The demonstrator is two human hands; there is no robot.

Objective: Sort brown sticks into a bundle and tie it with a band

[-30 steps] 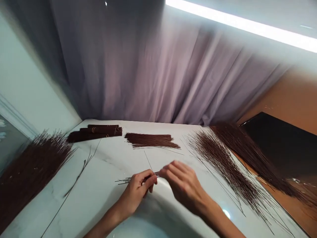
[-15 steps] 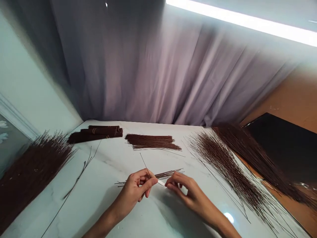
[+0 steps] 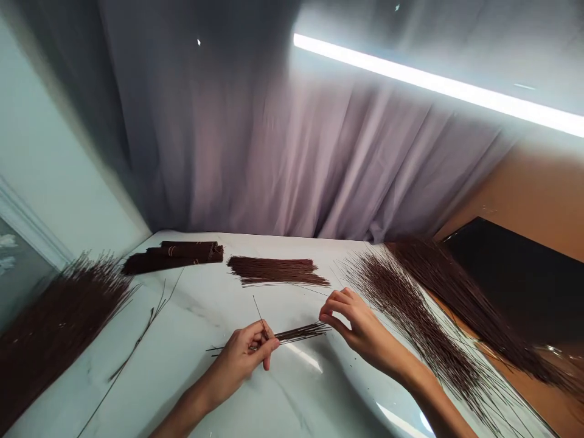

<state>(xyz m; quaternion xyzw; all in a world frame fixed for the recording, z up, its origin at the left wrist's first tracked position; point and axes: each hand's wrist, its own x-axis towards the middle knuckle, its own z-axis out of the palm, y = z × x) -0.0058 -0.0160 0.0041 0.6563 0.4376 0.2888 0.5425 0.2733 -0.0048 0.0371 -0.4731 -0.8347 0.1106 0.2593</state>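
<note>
My left hand (image 3: pixel 250 353) is closed in a pinch on a thin dark brown stick (image 3: pixel 258 309), whose end sticks up above the fingers. Below and behind that hand, a small bunch of similar sticks (image 3: pixel 301 333) lies on the white marbled table (image 3: pixel 274 407), partly covered by the fingers. My right hand (image 3: pixel 353 319) hovers at the right end of this bunch with thumb and fingertips together. Whatever may be between those fingertips is too small to make out.
A neat pile of sticks (image 3: pixel 278 271) lies behind the hands. Tied bundles (image 3: pixel 182 254) sit at the back left, near a few loose sticks (image 3: pixel 143 331). Large heaps flank the table, one left (image 3: pixel 68 316), one right (image 3: pixel 420 304). A black panel (image 3: pixel 520 280) stands right.
My right hand has moved up and right, away from my left hand, to the end of the small bunch. My left hand keeps its pinch on the stick. The view has tilted up slightly.
</note>
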